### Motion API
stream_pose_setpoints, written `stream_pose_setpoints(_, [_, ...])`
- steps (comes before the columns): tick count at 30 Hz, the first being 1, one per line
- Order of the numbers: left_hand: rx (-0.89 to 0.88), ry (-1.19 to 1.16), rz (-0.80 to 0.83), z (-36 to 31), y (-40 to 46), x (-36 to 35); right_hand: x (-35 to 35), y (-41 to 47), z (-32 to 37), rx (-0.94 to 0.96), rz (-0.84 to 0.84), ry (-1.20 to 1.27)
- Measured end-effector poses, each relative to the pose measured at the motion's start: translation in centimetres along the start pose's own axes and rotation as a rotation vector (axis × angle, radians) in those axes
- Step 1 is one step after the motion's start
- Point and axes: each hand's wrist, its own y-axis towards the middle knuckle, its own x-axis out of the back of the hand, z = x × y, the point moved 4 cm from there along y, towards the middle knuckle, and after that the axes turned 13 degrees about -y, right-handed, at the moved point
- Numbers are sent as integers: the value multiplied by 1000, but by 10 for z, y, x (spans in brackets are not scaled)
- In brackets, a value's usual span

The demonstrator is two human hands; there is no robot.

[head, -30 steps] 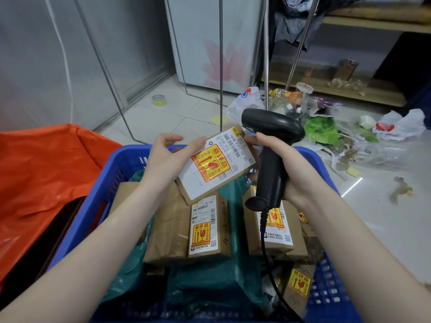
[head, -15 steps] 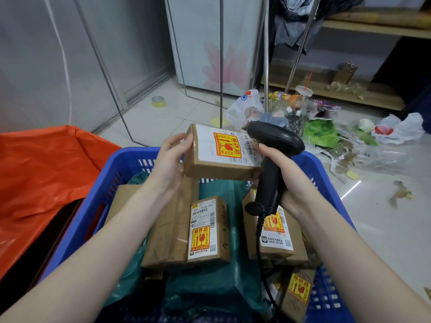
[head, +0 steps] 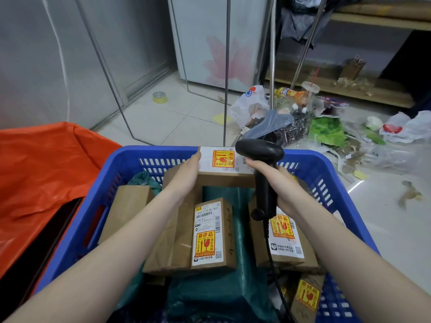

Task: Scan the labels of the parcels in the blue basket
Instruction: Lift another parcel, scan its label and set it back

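A blue basket (head: 109, 183) in front of me holds several brown cardboard parcels with white labels and yellow fragile stickers, plus dark green mailer bags (head: 224, 297). My left hand (head: 186, 176) grips the left end of a small brown parcel (head: 224, 171) at the basket's far rim, its label facing up. My right hand (head: 277, 183) holds a black handheld scanner (head: 261, 155) upright, its head just over the right end of that parcel. A labelled parcel (head: 211, 234) lies in the middle of the basket, another (head: 284, 241) under the scanner's cable.
An orange plastic bag (head: 42, 173) sits left of the basket. Litter, plastic bags and a cup (head: 310, 89) lie on the tiled floor beyond. Metal rack legs (head: 226, 73) stand just past the basket. A tape roll (head: 159, 97) lies on the floor.
The held parcel has turned from tilted toward me to flat and has moved away and down to the basket's far rim. The scanner has moved with it, staying by its right end.
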Motion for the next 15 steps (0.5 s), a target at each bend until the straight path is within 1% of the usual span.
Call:
stream_pose_setpoints(2, [29,-78,-79,5,3,1,-2,6,-3,-11,24,-25])
stream_pose_setpoints(4, [42,-82,-119,7,3,0,-3,11,-6,-19,48,-27])
stream_pose_setpoints(8, [49,-40,-44,10,3,-6,-8,17,-15,-57,60,-14])
stream_pose_setpoints(13, [155,-23,62,20,-1,-7,-13,20,-24,-75,74,-39])
stream_pose_setpoints(15, [166,8,77,21,-2,-8,-13,19,-25,-77,68,-42])
